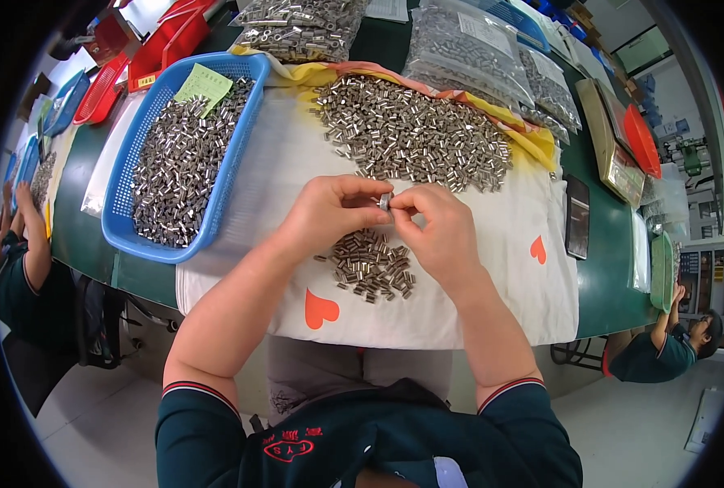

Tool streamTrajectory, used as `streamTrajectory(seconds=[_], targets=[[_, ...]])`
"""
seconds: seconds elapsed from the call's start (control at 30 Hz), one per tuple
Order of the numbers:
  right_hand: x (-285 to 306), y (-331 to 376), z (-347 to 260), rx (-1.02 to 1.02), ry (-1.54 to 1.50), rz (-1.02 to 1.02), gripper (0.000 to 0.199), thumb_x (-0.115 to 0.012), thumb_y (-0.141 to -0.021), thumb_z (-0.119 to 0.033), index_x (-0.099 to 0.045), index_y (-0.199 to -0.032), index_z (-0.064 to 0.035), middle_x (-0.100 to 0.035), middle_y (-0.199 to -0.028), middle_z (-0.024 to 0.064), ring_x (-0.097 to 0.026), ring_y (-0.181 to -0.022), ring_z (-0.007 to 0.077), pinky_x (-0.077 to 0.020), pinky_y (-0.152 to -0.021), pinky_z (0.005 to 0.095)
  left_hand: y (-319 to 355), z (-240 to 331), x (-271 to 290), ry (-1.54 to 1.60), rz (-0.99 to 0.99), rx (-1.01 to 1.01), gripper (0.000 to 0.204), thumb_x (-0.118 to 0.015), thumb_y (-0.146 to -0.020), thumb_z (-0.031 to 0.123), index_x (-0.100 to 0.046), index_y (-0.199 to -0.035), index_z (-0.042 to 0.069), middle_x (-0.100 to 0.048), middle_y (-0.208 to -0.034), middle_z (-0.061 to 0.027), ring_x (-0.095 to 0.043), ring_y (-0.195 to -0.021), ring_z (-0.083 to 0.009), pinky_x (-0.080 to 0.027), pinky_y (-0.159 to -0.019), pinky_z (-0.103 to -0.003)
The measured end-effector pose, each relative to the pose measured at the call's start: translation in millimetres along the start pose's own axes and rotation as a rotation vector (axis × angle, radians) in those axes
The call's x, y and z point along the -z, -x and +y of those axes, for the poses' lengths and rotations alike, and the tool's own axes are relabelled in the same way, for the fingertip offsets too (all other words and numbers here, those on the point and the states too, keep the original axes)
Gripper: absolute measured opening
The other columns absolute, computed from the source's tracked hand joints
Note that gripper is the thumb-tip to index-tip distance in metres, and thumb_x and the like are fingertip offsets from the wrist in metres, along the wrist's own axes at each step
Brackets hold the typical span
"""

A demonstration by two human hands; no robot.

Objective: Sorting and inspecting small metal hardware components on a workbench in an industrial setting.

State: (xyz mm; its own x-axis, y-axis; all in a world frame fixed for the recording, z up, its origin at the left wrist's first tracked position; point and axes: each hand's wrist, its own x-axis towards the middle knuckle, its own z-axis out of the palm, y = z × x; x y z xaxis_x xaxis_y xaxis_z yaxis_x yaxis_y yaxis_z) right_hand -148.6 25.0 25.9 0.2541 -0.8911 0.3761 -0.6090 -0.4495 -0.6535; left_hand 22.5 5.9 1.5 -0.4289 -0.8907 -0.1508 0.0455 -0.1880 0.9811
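Over the white cloth, my left hand (323, 213) pinches a small metal piece (385, 202) between thumb and fingertips. It looks grey and ring-like, though its exact kind is too small to make out. My right hand (441, 229) meets it there with closed fingertips; what they grip is hidden. Below both hands lies a small heap of short metal sleeves (370, 268). Beyond them spreads a much larger pile of similar metal sleeves (415, 134), partly on a yellow and orange cloth (532, 146).
A blue basket (115, 199) of metal sleeves with a green paper slip (203, 88) stands at the left. Bags of metal parts (463, 49) line the back. A dark phone (577, 218) lies at right. Other people (658, 354) sit at both sides.
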Motion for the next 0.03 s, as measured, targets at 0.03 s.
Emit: streamTrajectory(seconds=[0.03], targets=[[3.0,-0.5,1.7,-0.096,-0.146,-0.075,0.008,-0.06,-0.069,-0.005,-0.059,-0.077,-0.0056,-0.06,-0.075,0.0077,-0.057,-0.072,0.0204,-0.0457,-0.064,0.0327,1.3,-0.8,1.0,0.012,0.008,-0.007,0.037,-0.066,-0.074,0.001,-0.055,-0.11,-0.002,-0.062,-0.086,-0.0059,-0.057,-0.077,-0.0081,-0.048,-0.071,-0.02]])
